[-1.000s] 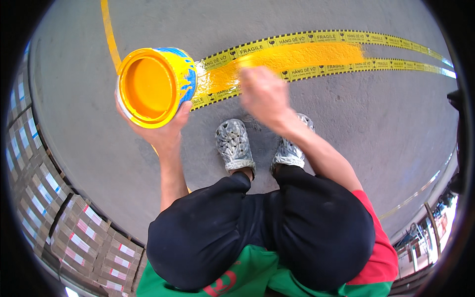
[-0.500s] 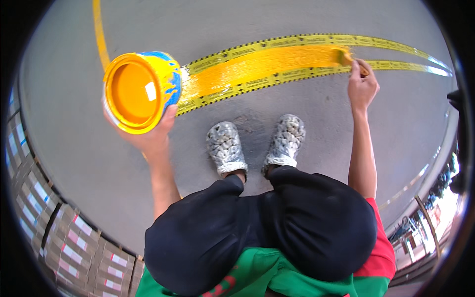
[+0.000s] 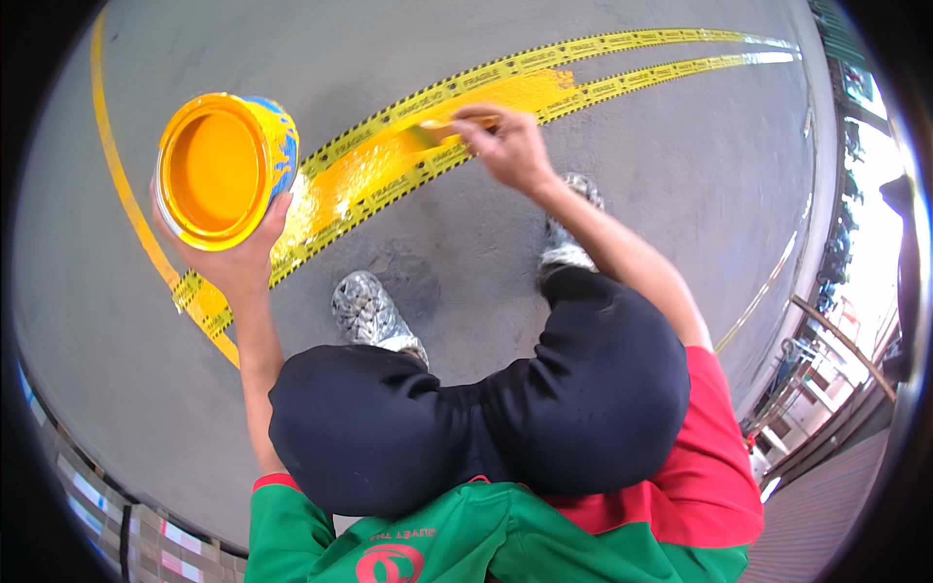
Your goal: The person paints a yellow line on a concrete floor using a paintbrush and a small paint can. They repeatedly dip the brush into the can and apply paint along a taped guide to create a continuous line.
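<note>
My left hand (image 3: 231, 264) is wrapped round a can of yellow paint (image 3: 216, 175), tilted so that its open mouth faces me; yellow drips cover its blue side. Between the fingers of my right hand (image 3: 513, 151) is the handle of a paintbrush (image 3: 434, 133). Its bristles are over the wet yellow stripe (image 3: 369, 160), and motion blur hides whether they touch it. Two strips of yellow and black printed tape (image 3: 466, 83) border the stripe on the grey floor. The fresh paint ends at the right, with grey floor showing between the tapes beyond it.
An older yellow line (image 3: 121, 185) crosses the floor at the left, meeting the tape ends. My patterned clogs (image 3: 369, 309) stand just nearer than the stripe. Stacked cartons (image 3: 160, 544) line the lower left edge. A wooden pole (image 3: 844, 348) leans at the right.
My right hand has swept the brush leftward from the stripe's far right end to its middle. The view has turned, bringing the older line's junction into sight. The can stays in my left hand.
</note>
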